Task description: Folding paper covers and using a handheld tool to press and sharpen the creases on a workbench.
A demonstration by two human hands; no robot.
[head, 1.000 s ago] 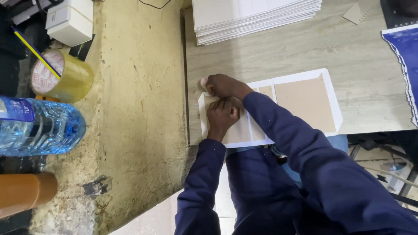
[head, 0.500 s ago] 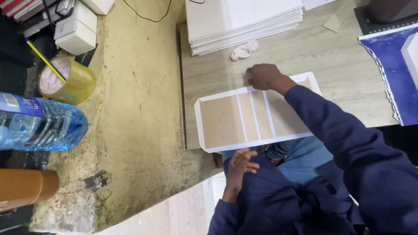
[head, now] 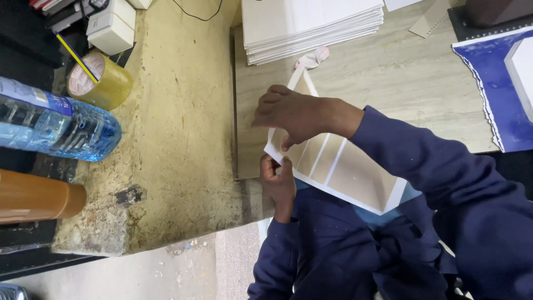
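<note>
Seen from above, two bare hands in dark blue sleeves hold a flat cardboard sheet with a white border and tan panels (head: 338, 166) at the centre of the frame. The sheet lies tilted, its upper corner near the top centre, its lower right corner hanging past the near edge of the pale wood-grain worktop (head: 411, 94) over the person's lap.

The right hand (head: 294, 114) reaches in from the right and rests over the sheet's left edge, fingers curled down and pressed together on the white border. The left hand (head: 277, 178) comes up from below, its fingers pinching the sheet's lower left corner just at the worktop's near edge.

Just above the hands, at top centre, sits a stack of white sheets (head: 311, 25), with a small pink crumpled scrap (head: 316, 55) touching the sheet's upper corner. Bare worktop lies open to the right of the hands, up to a blue sheet with a scalloped white edge (head: 494, 83) at the far right.

Left of the worktop runs a rough yellowish concrete ledge (head: 177, 111). On its left side are a roll of yellow-brown packing tape (head: 100, 83), a clear plastic water bottle with a blue label (head: 53, 125) lying on its side, and an orange-brown cylinder (head: 39, 194), all well apart from the hands.
</note>
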